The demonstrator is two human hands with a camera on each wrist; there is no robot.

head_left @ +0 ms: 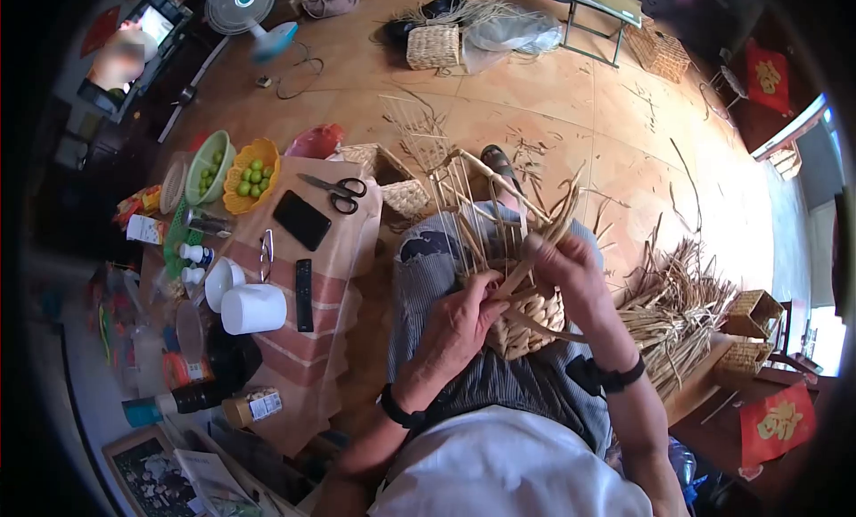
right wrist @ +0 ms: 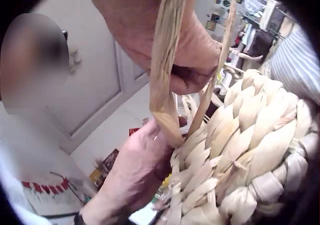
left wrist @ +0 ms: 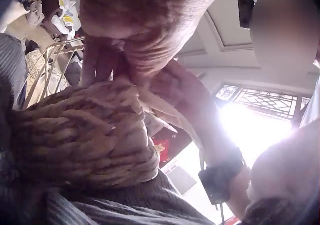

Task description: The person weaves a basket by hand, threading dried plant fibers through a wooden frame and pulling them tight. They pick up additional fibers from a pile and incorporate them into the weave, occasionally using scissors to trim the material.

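A partly woven straw basket (head_left: 528,330) rests on the person's lap, its braided wall (right wrist: 255,135) close up in the right wrist view. Thin upright stakes (head_left: 455,192) stand out of its far side. At the rim, the left hand (head_left: 459,316) pinches a flat dried strip (right wrist: 167,65) between thumb and fingers. Just above and to its right, the right hand (head_left: 571,267) has its fingers curled round strip material over the rim. From below, the left wrist view shows the left hand (left wrist: 145,30) at the basket's edge (left wrist: 125,97), partly hiding the right hand.
Left, a cloth-covered table (head_left: 334,356) bears scissors (head_left: 339,194), a phone (head_left: 302,220), a remote (head_left: 304,294), a white mug (head_left: 254,309) and bowls of green fruit (head_left: 251,178). A heap of dried strips (head_left: 682,312) lies right; finished baskets (head_left: 433,48) stand on the floor.
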